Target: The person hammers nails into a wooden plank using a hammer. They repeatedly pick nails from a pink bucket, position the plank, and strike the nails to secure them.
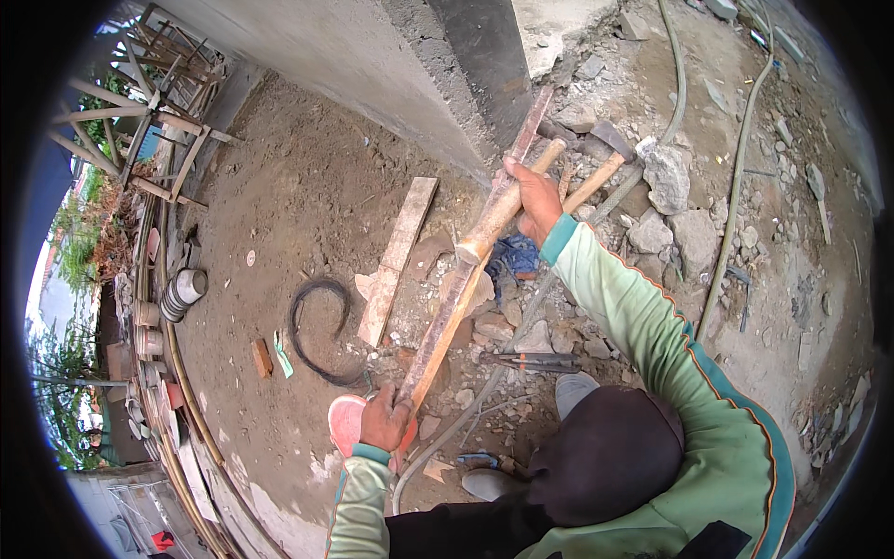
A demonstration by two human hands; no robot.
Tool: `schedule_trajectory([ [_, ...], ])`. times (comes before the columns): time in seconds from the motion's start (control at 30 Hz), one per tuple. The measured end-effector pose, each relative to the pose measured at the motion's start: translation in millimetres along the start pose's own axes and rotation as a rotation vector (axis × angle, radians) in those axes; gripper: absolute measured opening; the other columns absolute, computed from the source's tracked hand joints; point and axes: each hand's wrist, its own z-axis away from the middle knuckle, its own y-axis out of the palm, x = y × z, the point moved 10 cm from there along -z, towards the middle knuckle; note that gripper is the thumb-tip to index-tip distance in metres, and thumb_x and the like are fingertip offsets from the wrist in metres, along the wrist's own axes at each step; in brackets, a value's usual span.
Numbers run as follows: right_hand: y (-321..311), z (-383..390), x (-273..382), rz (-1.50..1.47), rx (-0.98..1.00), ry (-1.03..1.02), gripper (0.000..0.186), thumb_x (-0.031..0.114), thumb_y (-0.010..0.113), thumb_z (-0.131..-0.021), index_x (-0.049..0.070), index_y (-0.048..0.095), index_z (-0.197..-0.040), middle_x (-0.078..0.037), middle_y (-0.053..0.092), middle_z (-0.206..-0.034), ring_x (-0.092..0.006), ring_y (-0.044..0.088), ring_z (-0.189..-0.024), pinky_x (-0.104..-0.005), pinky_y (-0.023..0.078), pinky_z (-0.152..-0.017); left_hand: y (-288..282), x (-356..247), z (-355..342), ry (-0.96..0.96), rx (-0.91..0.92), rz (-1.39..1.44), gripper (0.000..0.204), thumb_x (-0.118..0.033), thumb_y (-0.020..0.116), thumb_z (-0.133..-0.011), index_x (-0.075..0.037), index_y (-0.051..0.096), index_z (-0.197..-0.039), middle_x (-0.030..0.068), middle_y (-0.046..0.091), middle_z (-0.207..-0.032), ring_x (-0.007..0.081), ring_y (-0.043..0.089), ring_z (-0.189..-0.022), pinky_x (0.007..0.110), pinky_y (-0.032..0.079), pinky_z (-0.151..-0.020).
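Note:
A long narrow wooden batten (447, 321) lies slantwise in front of me, its far end near the foot of the concrete column. My left hand (386, 419) is closed around its near end. Farther up, my right hand (538, 200) is closed on a short, thick, pale wooden piece (494, 219) that lies along the batten; whether its fingers also grip the batten is hidden. Just beyond that hand a hammer (610, 140) with a dark head and wooden handle rests on the rubble. Below my left hand is a reddish-orange rounded thing (346, 421), partly covered.
A flat board (396, 265) and a coil of black wire (298, 317) lie on the dirt to the left. Concrete chunks (666, 177) and hoses (745, 140) spread over the right. Pliers-like tools (531, 361) lie near my knee. Stacked buckets (183, 293) stand far left.

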Motion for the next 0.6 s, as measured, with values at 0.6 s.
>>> schedule_trajectory([
  [0.6, 65.0, 6.5, -19.3, -0.014, -0.022, 0.022, 0.047, 0.034, 0.074, -0.096, -0.005, 0.059, -0.117, -0.012, 0.063, -0.107, -0.0247, 0.064, -0.093, -0.0456, 0.054, -0.091, -109.3, 13.4, -33.0, 0.119, -0.561, -0.459, 0.054, -0.048, 0.074, -0.087, 0.000, 0.056, -0.106, 0.0226, 0.060, -0.097, 0.0475, 0.060, -0.088, 0.053, 0.049, -0.075],
])
